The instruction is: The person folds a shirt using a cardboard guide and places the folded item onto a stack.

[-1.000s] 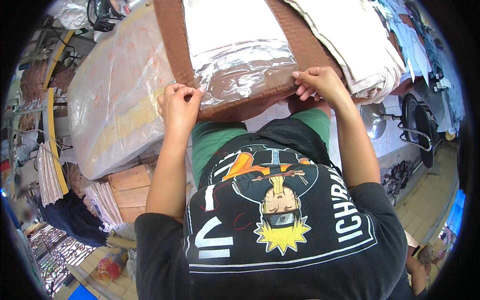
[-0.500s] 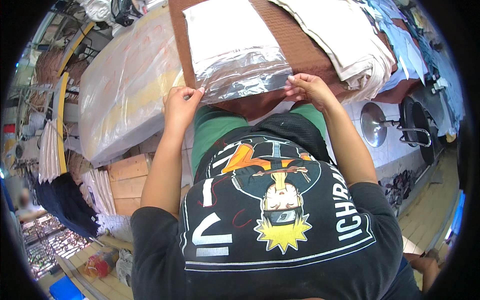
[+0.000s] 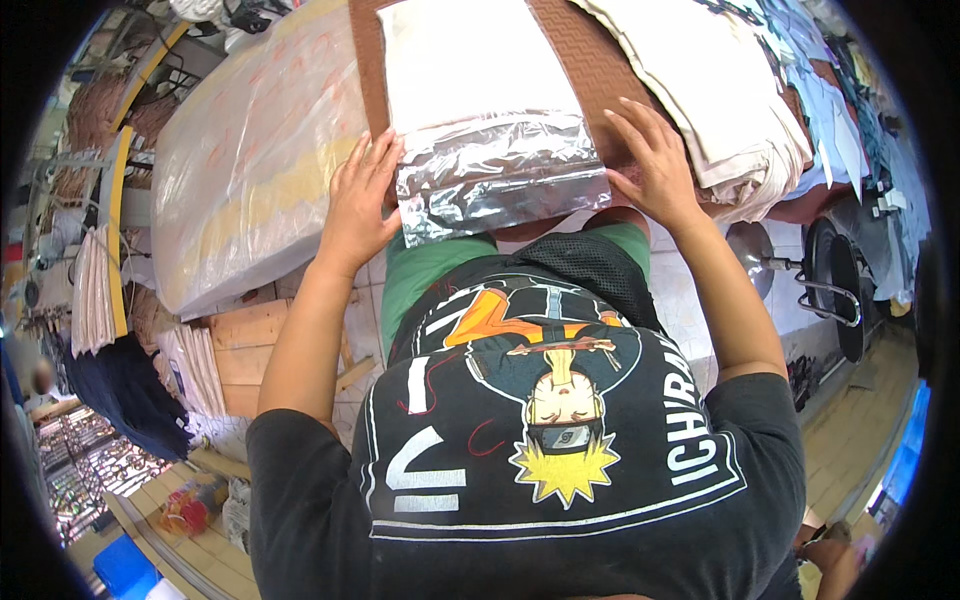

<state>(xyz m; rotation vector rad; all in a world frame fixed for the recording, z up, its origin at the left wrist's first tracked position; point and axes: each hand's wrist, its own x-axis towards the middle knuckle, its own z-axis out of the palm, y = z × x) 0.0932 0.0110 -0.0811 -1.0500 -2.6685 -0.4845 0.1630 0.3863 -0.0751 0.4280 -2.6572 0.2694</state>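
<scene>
A folded white cloth [image 3: 470,62] lies inside a clear plastic bag [image 3: 500,182], on a brown textured cloth covering the table. The bag's crinkled lower end hangs over the near edge of the table, above my green-clad thighs. My left hand [image 3: 362,200] is open at the bag's left edge, fingers stretched forward and thumb close to the plastic. On the other side my right hand [image 3: 652,165] is open with fingers spread, its thumb at the bag's lower right corner. Whether either thumb presses on the plastic, I cannot tell.
A large plastic-wrapped block [image 3: 255,150] stands to the left of the table. Folded cream garments [image 3: 715,120] are stacked to the right, with light blue garments [image 3: 815,95] beyond. A black stool [image 3: 825,270] is at the right. Part of another person's arm [image 3: 832,560] shows at the lower right.
Both hands have let go of the bag's near corners, and their fingers have opened. The hands moved forward along its sides and slightly apart. The bag's end has come nearer to me.
</scene>
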